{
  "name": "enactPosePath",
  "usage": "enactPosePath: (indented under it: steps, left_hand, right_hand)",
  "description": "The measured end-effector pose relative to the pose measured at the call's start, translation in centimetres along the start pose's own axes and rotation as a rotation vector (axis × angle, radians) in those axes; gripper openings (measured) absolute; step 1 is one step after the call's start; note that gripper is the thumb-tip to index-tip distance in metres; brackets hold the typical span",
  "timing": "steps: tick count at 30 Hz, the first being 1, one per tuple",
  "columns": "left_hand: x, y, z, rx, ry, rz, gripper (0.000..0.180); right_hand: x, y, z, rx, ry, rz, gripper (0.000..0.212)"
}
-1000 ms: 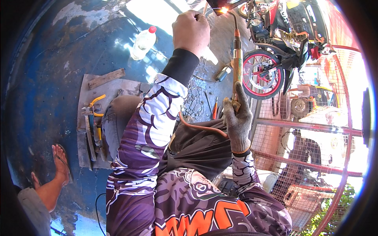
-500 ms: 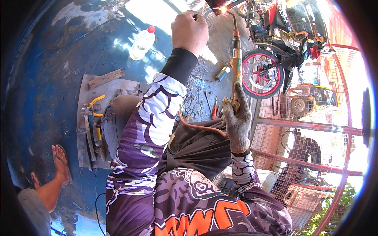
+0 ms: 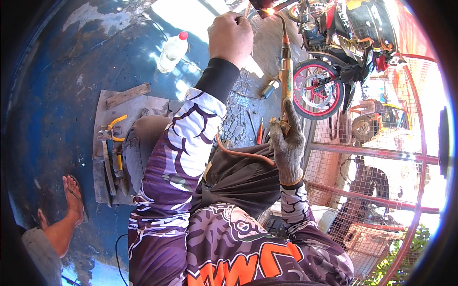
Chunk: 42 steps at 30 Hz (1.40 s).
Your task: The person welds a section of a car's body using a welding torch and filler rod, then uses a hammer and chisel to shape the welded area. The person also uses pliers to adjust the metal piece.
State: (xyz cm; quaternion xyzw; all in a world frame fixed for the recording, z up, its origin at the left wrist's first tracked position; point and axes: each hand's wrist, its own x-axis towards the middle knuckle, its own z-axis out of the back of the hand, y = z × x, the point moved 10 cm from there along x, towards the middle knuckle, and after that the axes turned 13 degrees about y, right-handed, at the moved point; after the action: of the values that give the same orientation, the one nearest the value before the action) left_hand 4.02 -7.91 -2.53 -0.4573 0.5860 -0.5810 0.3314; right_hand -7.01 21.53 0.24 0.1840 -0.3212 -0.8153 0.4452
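My right hand (image 3: 287,148), in a grey knit glove, grips the lower end of a long brass gas torch (image 3: 286,71). The torch points up and away, and a bright flame (image 3: 270,10) burns at its tip near the top edge. An orange hose (image 3: 241,153) runs from the torch across my lap. My bare left hand (image 3: 231,38) is closed around a thin filler rod (image 3: 255,11) whose end reaches toward the flame. The heated workpiece is mostly cut off by the frame's top edge.
A grey mat (image 3: 102,148) at my left carries yellow-handled pliers (image 3: 113,126), other hand tools and a wooden strip (image 3: 128,95). A clear bottle with a red cap (image 3: 172,51) stands on the blue floor. Another person's bare foot (image 3: 72,198) rests lower left. A motorcycle (image 3: 343,57) and red mesh fence (image 3: 377,190) stand right.
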Motion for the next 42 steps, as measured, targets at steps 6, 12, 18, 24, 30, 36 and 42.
enactPosePath:
  steps: [6,12,18,24,30,36,42]
  left_hand:
    - [0.1,0.0,0.0,0.02,0.002,0.0,0.03]
    - [0.0,-0.1,0.0,-0.001,0.004,-0.002,0.03]
    - [-0.1,-0.4,0.2,0.004,-0.006,-0.015,0.03]
    - [0.0,-0.2,0.0,0.016,-0.001,-0.015,0.03]
    - [0.1,0.1,-0.2,-0.008,0.007,-0.008,0.03]
    - [0.0,-0.4,0.4,0.01,-0.058,-0.056,0.028]
    - [0.2,-0.2,0.1,0.036,-0.026,-0.039,0.03]
  right_hand:
    - [0.0,0.1,0.0,-0.001,-0.006,0.018,0.062]
    - [0.0,-0.2,-0.1,0.025,-0.004,0.003,0.062]
    - [0.0,-0.6,-0.1,0.051,0.007,-0.032,0.061]
    - [0.0,0.3,0.1,-0.024,-0.015,0.037,0.062]
    - [0.0,-0.1,0.0,0.005,-0.006,0.013,0.062]
    - [0.0,0.1,0.0,-0.004,-0.001,0.028,0.062]
    - [0.0,-0.1,-0.2,0.035,-0.008,0.007,0.061]
